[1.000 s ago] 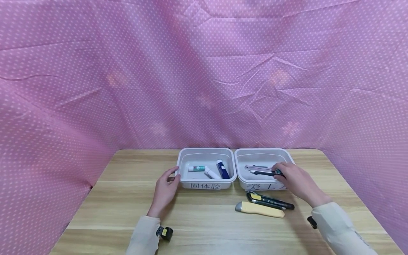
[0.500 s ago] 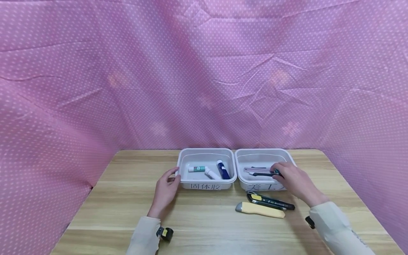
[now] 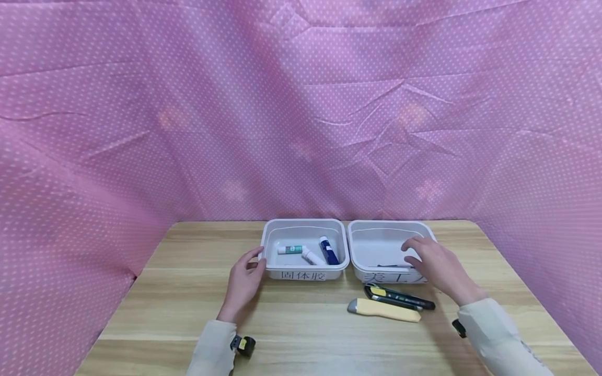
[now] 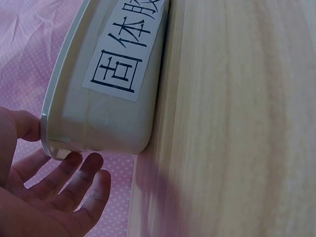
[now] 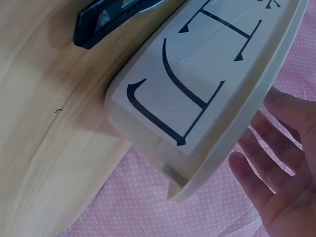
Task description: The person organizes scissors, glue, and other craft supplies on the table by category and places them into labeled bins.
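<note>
My left hand (image 3: 246, 279) grips the left end of a white plastic box (image 3: 305, 274), with thumb and fingers at its rim. The box holds a green-and-white glue stick (image 3: 290, 249), a white one (image 3: 312, 256) and a dark blue one (image 3: 329, 250). Over the right side of a second white box (image 3: 388, 223), my right hand (image 3: 435, 263) has its fingers spread and bent, holding nothing. Low in that box, behind the front wall, shows the thin edge of a dark utility knife (image 3: 392, 266); the rest is hidden.
In front of the right box, a dark utility knife with a yellow slider (image 3: 400, 296) and a yellow-handled cutter (image 3: 385, 309) lie on the wooden table (image 3: 301, 339). Both boxes carry paper labels with Chinese characters. A pink dotted cloth (image 3: 301, 130) hangs behind.
My right hand has let go of the utility knives it held over the right box, and they have dropped down behind its front wall. The left hand stays at its box.
</note>
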